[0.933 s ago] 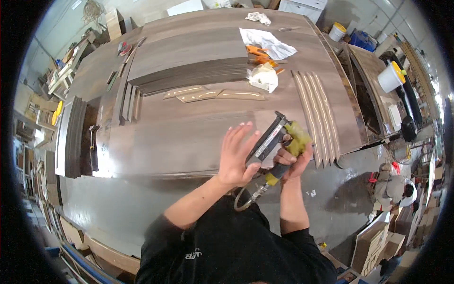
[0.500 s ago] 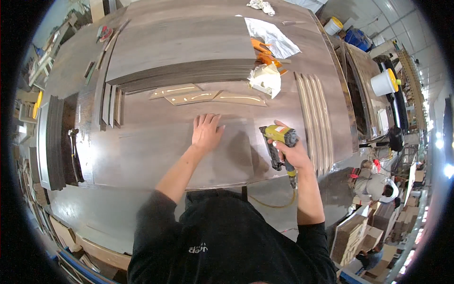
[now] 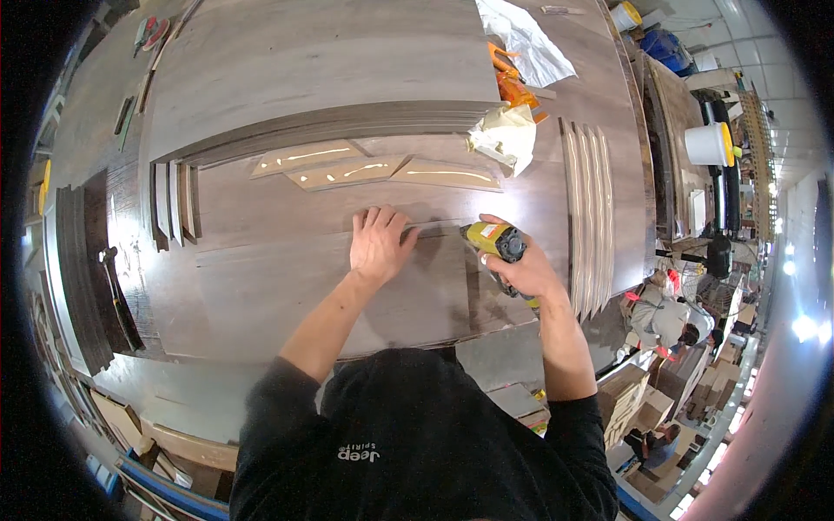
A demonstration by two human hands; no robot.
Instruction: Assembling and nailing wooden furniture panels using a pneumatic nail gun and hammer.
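Note:
My right hand (image 3: 532, 271) grips a yellow-green and black nail gun (image 3: 488, 236), its nose turned left over the panel toward my other hand. Flat on the grey-brown board (image 3: 330, 286), my left hand (image 3: 380, 243) presses at the long seam, fingers stretched forward and thumb out to the side. Just beyond lie several slant-ended wood strips (image 3: 343, 175) with squiggles of pale glue on them. To the right, several long narrow strips (image 3: 591, 208) lie side by side, also lined with glue. The gun's lower end is partly hidden by my right hand.
Behind the strips stands a stack of large panels (image 3: 330, 65). A crumpled cream wrapper (image 3: 504, 141), an orange tool (image 3: 517, 91) and a white sheet (image 3: 530, 39) lie at its right. On the left are upright boards (image 3: 178, 204) and a hammer (image 3: 117, 295). People work at the far right.
The nail gun has moved up and left, nearer to my left hand, with its nose swung leftward. My left hand stays on the board. The whole view has shifted a little.

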